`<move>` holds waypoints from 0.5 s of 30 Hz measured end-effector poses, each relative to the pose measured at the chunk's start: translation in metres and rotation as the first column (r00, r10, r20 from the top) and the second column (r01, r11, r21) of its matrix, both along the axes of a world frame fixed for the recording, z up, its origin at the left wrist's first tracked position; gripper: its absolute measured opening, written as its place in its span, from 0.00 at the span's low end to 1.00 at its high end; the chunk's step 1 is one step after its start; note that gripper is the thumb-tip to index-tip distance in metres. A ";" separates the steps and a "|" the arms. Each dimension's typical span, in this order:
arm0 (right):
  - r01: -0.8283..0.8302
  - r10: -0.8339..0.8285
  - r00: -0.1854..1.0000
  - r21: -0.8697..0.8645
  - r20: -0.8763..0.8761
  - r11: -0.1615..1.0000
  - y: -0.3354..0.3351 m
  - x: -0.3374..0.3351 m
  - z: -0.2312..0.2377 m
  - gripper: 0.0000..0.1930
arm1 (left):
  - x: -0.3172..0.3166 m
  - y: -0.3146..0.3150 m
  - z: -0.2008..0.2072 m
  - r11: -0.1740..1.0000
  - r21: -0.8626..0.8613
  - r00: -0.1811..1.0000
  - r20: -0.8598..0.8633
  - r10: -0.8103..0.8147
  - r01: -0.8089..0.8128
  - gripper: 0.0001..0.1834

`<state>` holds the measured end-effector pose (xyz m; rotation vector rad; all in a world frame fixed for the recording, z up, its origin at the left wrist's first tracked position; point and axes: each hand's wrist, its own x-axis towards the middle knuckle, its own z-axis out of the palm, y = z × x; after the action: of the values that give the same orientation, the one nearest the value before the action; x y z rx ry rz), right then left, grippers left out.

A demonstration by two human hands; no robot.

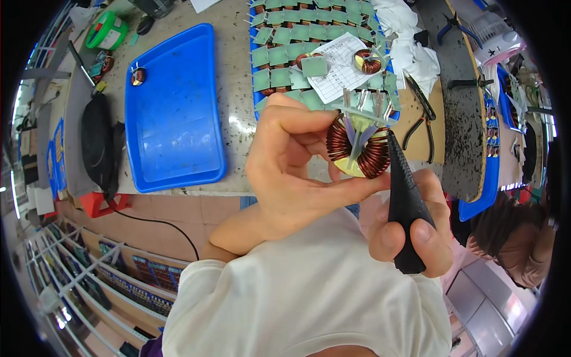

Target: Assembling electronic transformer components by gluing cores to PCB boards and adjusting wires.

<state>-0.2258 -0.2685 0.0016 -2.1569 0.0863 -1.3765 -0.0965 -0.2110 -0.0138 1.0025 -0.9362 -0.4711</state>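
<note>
My left hand (276,163) pinches a copper-wound toroidal coil (377,156) between thumb and fingers, above the table's front edge. Pale yellow shows at the coil's core, and metal leads stick up through a clear greenish plate (363,113) on its far side. A black tapered tool (409,199) is gripped in my right hand (437,244), its narrow tip against or just beside the coil's right windings; I cannot tell which. Behind my hands, a blue tray (257,98) is filled with rows of similar coils bearing green plates. Printed paper (336,77) and a loose coil (369,61) rest on them.
At left lies a second blue tray (215,137) with one small coil (138,76) inside. Black-handled pliers (423,104) lie on brown cardboard (437,131) beside white cloth (410,50). A green tub (107,31) stands far left. Another person's arm (529,250) shows at right.
</note>
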 end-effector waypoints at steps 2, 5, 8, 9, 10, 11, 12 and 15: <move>0.006 -0.006 1.000 0.003 -0.002 1.000 0.000 0.000 0.000 0.19 | 0.000 0.000 0.001 1.000 0.001 1.000 0.007 0.007 -0.007 0.32; 0.013 -0.013 1.000 0.005 -0.003 1.000 0.001 0.000 0.000 0.19 | 0.001 0.000 0.000 1.000 -0.006 1.000 0.027 0.016 -0.016 0.32; 0.017 -0.017 1.000 0.004 -0.004 1.000 0.001 0.000 0.001 0.19 | 0.001 -0.001 0.001 1.000 -0.018 0.999 0.036 0.011 -0.011 0.32; 0.019 -0.019 1.000 0.004 -0.004 1.000 0.001 0.000 0.001 0.19 | 0.001 -0.001 0.001 1.000 -0.024 0.999 0.034 0.005 -0.004 0.32; 0.021 -0.021 1.000 0.003 -0.004 1.000 0.001 0.000 0.001 0.19 | 0.001 -0.001 0.001 1.000 -0.024 0.999 0.033 0.003 -0.003 0.32; 0.021 -0.021 1.000 0.004 -0.004 1.000 0.001 0.000 0.001 0.19 | 0.002 -0.001 0.001 1.000 -0.025 0.999 0.048 0.004 -0.003 0.33; 0.020 -0.020 1.000 0.005 -0.003 1.000 0.001 0.001 0.001 0.19 | 0.002 0.000 0.000 1.000 -0.025 0.998 0.064 0.005 -0.004 0.33; 0.024 -0.024 1.000 0.006 -0.003 1.000 0.001 0.001 0.001 0.20 | 0.002 0.000 0.000 0.999 -0.036 1.000 0.019 -0.008 0.009 0.33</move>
<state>-0.2244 -0.2679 0.0025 -2.1599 0.1180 -1.3852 -0.0947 -0.2111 -0.0138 0.9722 -0.9634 -0.4508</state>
